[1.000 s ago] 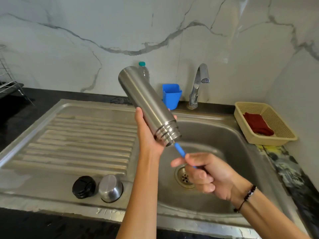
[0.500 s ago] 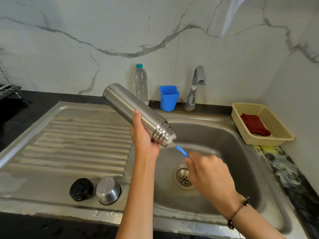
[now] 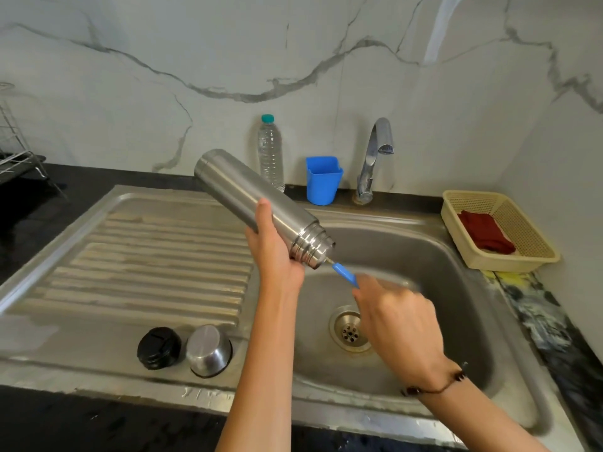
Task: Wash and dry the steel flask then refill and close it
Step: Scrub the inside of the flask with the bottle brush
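Flask (image 3: 248, 194): steel, uncapped, held tilted over the near-left edge of the sink basin (image 3: 424, 256), base up and to the left, mouth down and to the right. My left hand (image 3: 277, 252) wraps its lower body just above the ridged neck, thumb up along the near side.

Brush (image 3: 344, 275): blue handle; a thin wire stem runs from it into the flask mouth. The bristle end is inside and hidden. My right hand (image 3: 398, 318) grips the handle's lower end, fingers curled round it; this hand is blurred. Dark bead bracelet (image 3: 434, 386) on that wrist.

Stopper (image 3: 159, 348): black, round, on the flat front strip of the drainboard (image 3: 130, 256).

Cup lid (image 3: 208, 350): steel, standing mouth down, just right of the stopper, nearly touching it.

Drain (image 3: 349, 331): at the basin floor, partly behind my right hand.

Tap (image 3: 375, 158): chrome, behind the basin, spout curved over it.

Blue cup (image 3: 323, 179): plastic, on the back ledge left of the tap.

Bottle (image 3: 270, 151): clear plastic, teal cap, upright against the marble wall (image 3: 163, 60), left of the blue cup, its lower part behind the flask.

Basket (image 3: 522, 236): cream plastic, on the counter right of the sink; a red cloth (image 3: 486, 236) lies folded in it.

Rack (image 3: 16, 148): wire, at the far left edge, mostly out of frame.
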